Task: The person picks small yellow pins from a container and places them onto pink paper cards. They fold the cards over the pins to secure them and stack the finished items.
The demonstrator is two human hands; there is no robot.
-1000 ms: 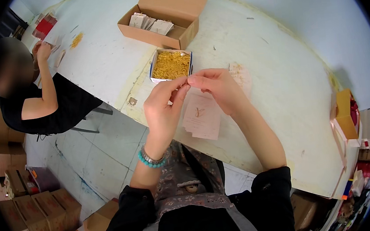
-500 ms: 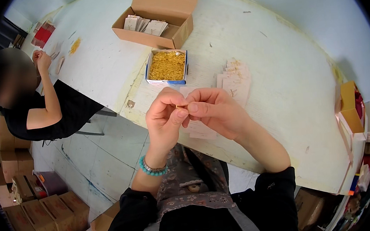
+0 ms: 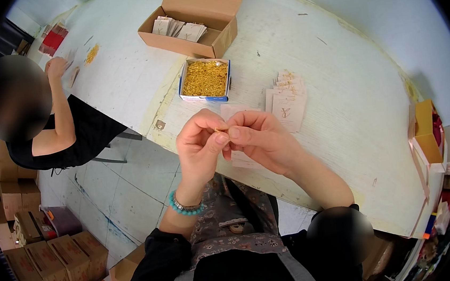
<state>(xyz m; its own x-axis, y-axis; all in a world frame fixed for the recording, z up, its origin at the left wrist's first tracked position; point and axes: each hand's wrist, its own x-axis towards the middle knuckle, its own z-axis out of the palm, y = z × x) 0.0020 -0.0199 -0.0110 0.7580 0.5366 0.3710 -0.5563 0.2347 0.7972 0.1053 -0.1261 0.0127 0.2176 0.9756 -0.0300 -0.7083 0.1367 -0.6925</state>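
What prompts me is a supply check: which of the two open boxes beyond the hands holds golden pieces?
The small blue-and-white box, in front of the larger brown cardboard box: golden pieces fill it, while the other holds pale cards.

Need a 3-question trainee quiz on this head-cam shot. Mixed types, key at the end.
1. True or false: the left hand and right hand meet at the fingers.

2. What fills the blue-and-white box just beyond the hands?
A) red ribbon
B) tiny gold-coloured pieces
C) white buttons

3. Fill in: the turquoise bracelet is on the person's ____ wrist.

Key: 1 true; 2 B; 3 left.
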